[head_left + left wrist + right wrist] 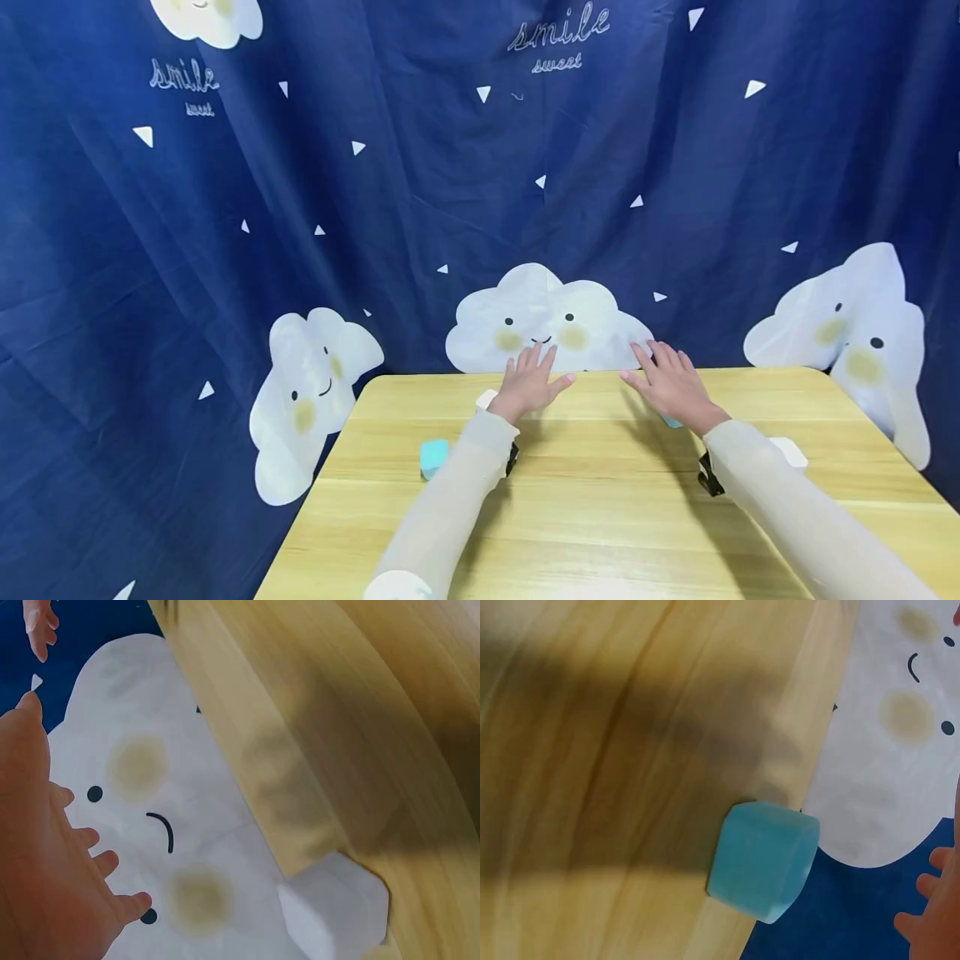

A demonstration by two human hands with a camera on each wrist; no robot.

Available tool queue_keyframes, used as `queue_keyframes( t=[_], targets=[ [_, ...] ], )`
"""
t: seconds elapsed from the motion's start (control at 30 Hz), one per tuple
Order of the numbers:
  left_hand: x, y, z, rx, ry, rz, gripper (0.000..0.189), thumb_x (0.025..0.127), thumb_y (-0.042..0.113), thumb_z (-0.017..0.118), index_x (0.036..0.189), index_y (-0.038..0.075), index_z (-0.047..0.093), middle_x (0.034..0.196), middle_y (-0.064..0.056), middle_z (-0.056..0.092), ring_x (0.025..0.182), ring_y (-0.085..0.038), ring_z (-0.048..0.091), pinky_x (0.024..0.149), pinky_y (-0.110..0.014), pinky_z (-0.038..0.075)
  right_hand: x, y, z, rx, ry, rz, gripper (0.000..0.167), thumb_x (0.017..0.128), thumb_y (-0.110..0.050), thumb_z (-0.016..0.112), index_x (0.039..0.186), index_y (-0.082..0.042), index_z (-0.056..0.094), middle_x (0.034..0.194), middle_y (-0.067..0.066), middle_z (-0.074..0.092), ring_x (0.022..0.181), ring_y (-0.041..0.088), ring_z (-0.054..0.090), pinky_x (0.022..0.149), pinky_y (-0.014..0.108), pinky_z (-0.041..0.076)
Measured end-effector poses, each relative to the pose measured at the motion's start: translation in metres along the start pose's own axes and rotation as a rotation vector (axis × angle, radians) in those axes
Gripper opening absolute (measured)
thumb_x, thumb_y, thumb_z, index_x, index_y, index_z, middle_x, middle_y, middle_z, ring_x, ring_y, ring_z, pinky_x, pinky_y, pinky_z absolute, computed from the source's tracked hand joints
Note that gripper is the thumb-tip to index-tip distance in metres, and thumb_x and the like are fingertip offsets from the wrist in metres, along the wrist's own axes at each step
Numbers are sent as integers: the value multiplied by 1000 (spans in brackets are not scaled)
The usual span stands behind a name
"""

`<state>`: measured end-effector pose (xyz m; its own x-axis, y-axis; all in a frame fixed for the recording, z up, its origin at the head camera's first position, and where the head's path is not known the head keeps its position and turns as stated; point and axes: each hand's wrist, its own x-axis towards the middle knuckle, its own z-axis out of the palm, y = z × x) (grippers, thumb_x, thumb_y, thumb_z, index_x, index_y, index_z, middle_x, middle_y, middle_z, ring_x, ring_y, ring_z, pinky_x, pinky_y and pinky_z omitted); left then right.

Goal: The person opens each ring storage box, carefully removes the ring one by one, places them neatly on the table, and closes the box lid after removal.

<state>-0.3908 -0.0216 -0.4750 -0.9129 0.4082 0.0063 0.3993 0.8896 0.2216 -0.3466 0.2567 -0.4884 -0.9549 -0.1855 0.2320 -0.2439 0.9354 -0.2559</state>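
My left hand (527, 387) is held above the far part of the table, fingers straight and spread, holding nothing. A white block (337, 907) stands on the table beside it, partly hidden behind the wrist in the head view. My right hand (672, 385) hovers over the far edge with its fingers straight and apart, also holding nothing. Below it sits a blue block (763, 859) near the table edge, mostly covered by the hand in the head view. Another blue block (434, 457) lies left of my left forearm. A second white block (789, 452) shows beside my right sleeve.
The wooden table (600, 533) has rounded far corners. Behind it hangs a dark blue curtain (420, 208) printed with white clouds and small triangles. Both forearms, in pale sleeves with black straps at the wrists, reach across the table.
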Motion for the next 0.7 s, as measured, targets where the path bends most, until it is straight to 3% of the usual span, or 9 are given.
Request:
queue_keyframes(
  t=[0.27,0.7],
  targets=[
    [4,27,8,-18,-13,49,81,98,73,28,163,27,12,171,-8,8,157,-29,7,125,-55,9,-14,8,-1,14,30,44,80,103,-63,31,158,-5,26,157,31,26,145,50,21,114,69,18],
    [4,60,31,61,7,105,82,97,74,31,162,26,19,168,-5,20,152,-29,25,123,-52,22,-31,25,6,49,30,88,81,104,-60,33,158,1,24,154,37,26,141,55,25,113,70,22]
  ],
)
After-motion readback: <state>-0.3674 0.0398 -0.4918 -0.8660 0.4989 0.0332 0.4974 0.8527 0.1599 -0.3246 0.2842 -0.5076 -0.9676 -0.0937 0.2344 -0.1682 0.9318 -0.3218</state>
